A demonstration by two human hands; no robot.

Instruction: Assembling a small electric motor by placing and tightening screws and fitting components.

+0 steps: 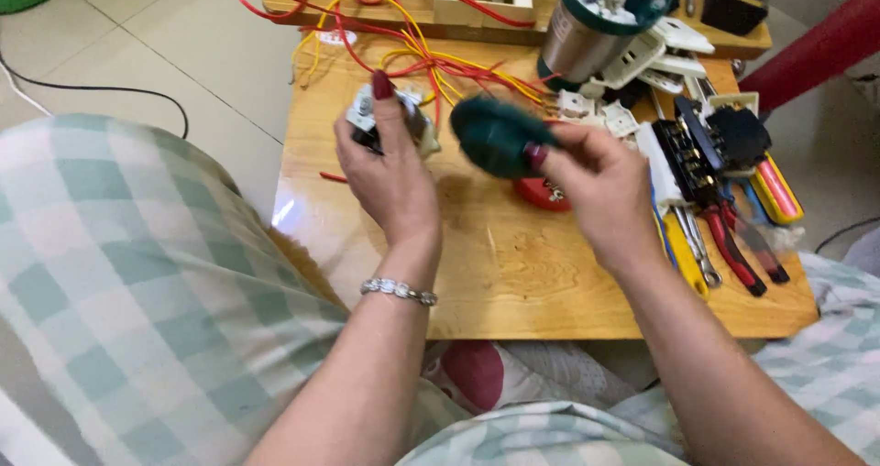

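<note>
Near the middle of the frame, from the head camera, your left hand (390, 177) is closed around a small white and grey switch part (367, 118), with the thumb pressed on top of it. Red and yellow wires (431, 63) run from this part toward the upper middle of the frame. Just to the right, your right hand (600, 186) pinches a dark green object (495, 136) between thumb and fingers; it is blurred, so you cannot tell exactly what it is. Both hands are above a low wooden table (495, 274). Under the right hand lies a red round thing (541, 194), partly hidden. At the right side of the frame are pliers with red handles (733, 246) and screwdrivers with yellow handles (775, 191). At the upper middle stands a metal cup (582, 49) holding white pieces. On your left wrist is a silver bracelet (399, 291).
</note>
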